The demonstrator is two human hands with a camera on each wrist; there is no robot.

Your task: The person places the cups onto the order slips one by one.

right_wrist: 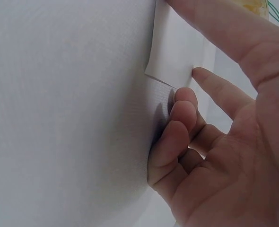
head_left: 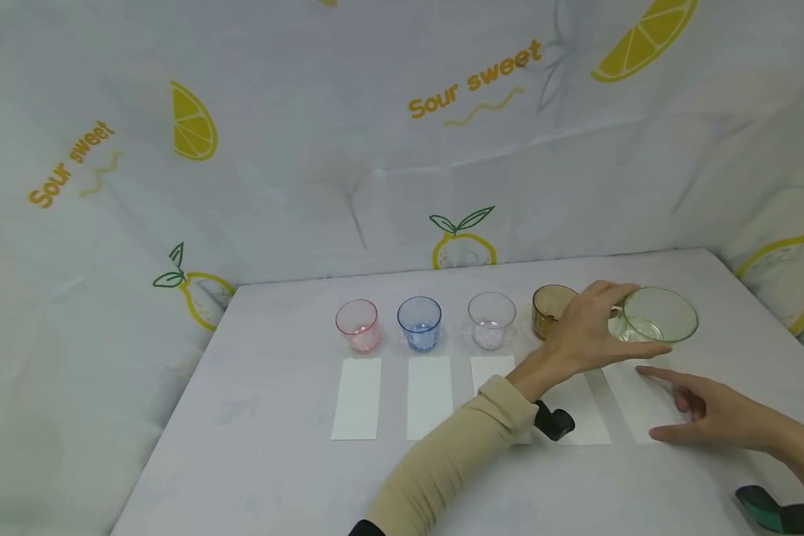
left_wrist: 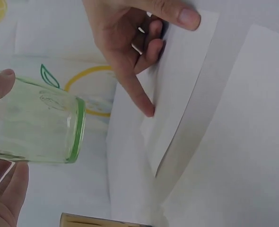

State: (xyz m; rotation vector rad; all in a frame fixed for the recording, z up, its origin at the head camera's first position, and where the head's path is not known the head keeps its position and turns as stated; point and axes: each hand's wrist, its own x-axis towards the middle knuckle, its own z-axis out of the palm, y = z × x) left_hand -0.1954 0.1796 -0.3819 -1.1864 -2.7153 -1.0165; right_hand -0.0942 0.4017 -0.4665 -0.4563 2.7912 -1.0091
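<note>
White desk before a lemon-print cloth: the left hand gripped the green glass above the desk's right side; the right hand, thumb and index apart, touched the rightmost paper; the left edge lay well beyond the pink glass

From my end I see a staged tabletop set; whether it stands in a home, a lab or a studio I can't tell. A creased cloth printed with lemons and "Sour sweet" hangs behind the pale table, where glasses stand in a row above papers.
</note>
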